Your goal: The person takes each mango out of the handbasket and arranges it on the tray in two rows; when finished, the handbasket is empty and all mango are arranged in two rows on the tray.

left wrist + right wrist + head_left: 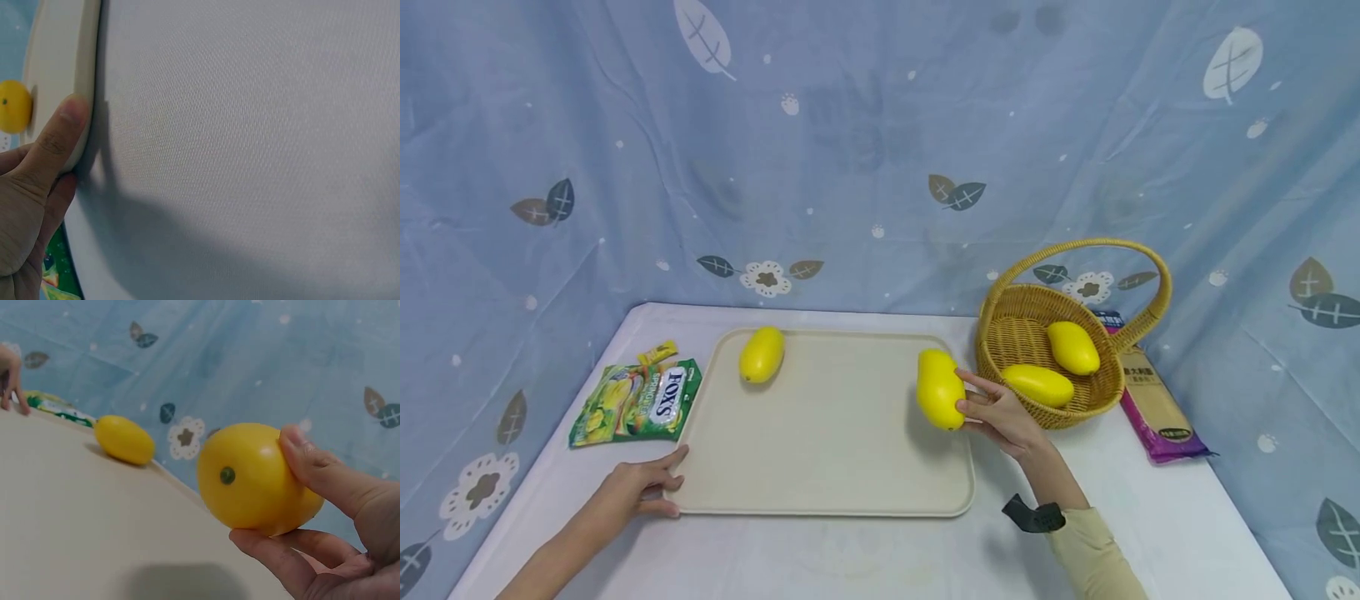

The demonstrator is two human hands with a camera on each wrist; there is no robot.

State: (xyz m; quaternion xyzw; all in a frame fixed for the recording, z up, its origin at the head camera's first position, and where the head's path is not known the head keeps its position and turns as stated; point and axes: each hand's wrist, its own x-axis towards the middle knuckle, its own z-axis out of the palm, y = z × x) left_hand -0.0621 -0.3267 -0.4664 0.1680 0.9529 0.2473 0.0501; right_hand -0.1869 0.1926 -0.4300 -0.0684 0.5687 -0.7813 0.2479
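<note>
My right hand (1003,414) holds a yellow mango (940,390) above the right side of a beige tray (842,433). In the right wrist view, the thumb lies on one side of this mango (250,478) and the fingers support it from below; its green stem spot faces the camera. Another mango (762,355) lies at the tray's far left corner. At the near left corner, my left hand (638,489) grips the tray, with the thumb on the rim (84,81) in the left wrist view and the other fingers partly hidden around the corner.
A wicker basket (988,354) with a tall handle stands right of the tray, two mangoes inside. Behind it lies a purple packet (1165,450). Left of the tray are a green FOX'S bag (632,404) and a small yellow sachet (657,352). Patterned blue cloth (865,167) encloses the table.
</note>
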